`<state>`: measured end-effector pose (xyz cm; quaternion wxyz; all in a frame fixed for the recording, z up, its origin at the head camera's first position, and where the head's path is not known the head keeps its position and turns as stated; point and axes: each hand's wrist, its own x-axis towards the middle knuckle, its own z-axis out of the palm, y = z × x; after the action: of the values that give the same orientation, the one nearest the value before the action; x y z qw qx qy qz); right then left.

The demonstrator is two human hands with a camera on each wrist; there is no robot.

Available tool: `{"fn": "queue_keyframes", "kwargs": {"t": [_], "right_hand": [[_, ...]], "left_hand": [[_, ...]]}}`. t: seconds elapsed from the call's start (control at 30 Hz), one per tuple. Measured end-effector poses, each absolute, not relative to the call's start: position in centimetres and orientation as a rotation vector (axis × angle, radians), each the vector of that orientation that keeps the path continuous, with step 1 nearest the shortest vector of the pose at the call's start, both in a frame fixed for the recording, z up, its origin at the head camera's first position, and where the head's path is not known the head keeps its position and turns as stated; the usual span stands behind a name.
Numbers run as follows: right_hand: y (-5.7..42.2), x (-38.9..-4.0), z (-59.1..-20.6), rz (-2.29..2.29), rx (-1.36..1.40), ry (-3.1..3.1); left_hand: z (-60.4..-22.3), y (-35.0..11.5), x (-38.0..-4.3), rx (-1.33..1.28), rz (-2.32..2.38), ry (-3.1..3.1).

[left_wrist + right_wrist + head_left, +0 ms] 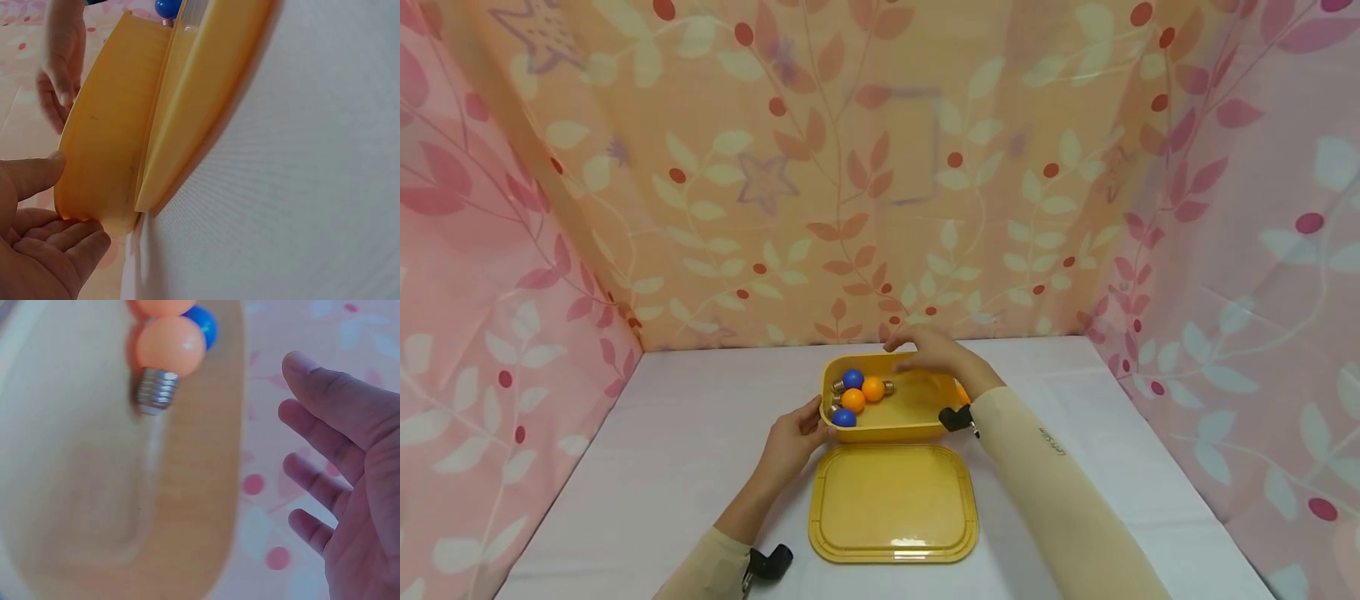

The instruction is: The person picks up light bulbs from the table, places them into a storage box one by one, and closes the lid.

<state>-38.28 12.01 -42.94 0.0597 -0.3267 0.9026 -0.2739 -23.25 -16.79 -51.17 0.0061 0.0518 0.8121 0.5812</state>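
A yellow plastic box (917,431) stands uncovered on the table. At its left end lie two blue bulbs (845,417) and two orange bulbs (873,389) with metal screw bases. My left hand (792,437) holds the box's left end, thumb and fingers around the corner, as the left wrist view of this hand (47,240) shows. Over the far right rim is my right hand (936,350), fingers spread and holding nothing. The right wrist view has this hand (356,450) beside the box wall (200,487), apart from an orange bulb (170,347).
A yellow lid (893,504) lies flat on the white tablecloth (700,433) in front of the box. Something orange (962,394) shows past the box's right end, mostly hidden by the right wrist. Patterned curtains (865,183) enclose the back and sides.
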Motion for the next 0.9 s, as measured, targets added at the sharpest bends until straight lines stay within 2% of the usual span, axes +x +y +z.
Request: {"fn": "queue_keyframes", "kwargs": {"t": [0.13,0.27,0.4,0.57,0.73,0.9], "right_hand": [[12.8,-37.0,-42.1,-0.866,-1.062,2.739],[14.0,-35.2,-42.1,-0.945,-1.009,2.751],[16.0,-33.1,-42.3,-0.996,-0.956,2.79],[18.7,-30.8,-42.7,-1.075,-1.034,2.794],[20.9,-29.5,-43.1,-1.135,-1.121,2.819],[23.1,-28.5,-44.2,-1.192,-1.045,2.85]], "left_hand": [[-51.2,-17.0,-23.1,0.158,1.803,2.559],[-51.2,-16.9,-23.2,0.171,1.82,2.557],[-51.2,-16.7,-23.3,0.173,1.842,2.525],[-51.4,-16.6,-23.3,0.151,1.86,2.492],[-51.4,-16.6,-23.4,0.151,1.859,2.51],[-51.3,-16.6,-23.4,0.166,1.859,2.512]]}}
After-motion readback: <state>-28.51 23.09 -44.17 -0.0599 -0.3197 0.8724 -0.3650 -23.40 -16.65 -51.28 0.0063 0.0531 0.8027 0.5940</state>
